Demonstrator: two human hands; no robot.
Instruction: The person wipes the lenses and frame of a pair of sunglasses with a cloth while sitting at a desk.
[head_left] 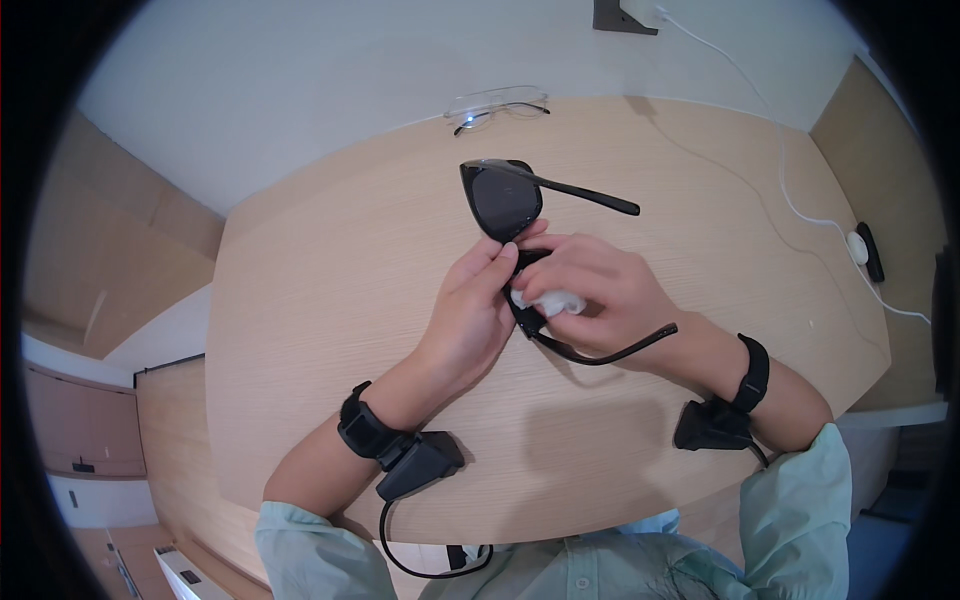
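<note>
Black sunglasses [510, 215], centre of the wooden table [330, 300], lifted just above the surface between both hands. One dark lens tilted up and clear at 12 o'clock from the hands; other lens hidden under the fingers. One temple arm splayed toward 2 o'clock, the second curving out toward 4 o'clock below the right hand; both unfolded, apparently to keep them off the lens faces.

Left hand [470, 320]: fingers closed narrowly on the frame near the bridge, thumb tip against the rim, seemingly steadying the frame.

Right hand [600, 295]: fingers curled around a small white cloth or tissue wad [550, 302], pressed against the covered lens; grip snug, judged suited to rubbing.

Black wrist-worn device on each forearm, left [395, 450] and right [725, 415], cabled toward the body at 6 o'clock.

Clear-lensed spectacles [498, 106], at 12 o'clock near the table's far edge, well apart from the hands, resting folded.

White cable [790, 200], running from a wall charger [640, 12] at 1 o'clock down to a small white-and-black item [863, 248] at 3 o'clock, well apart.
</note>
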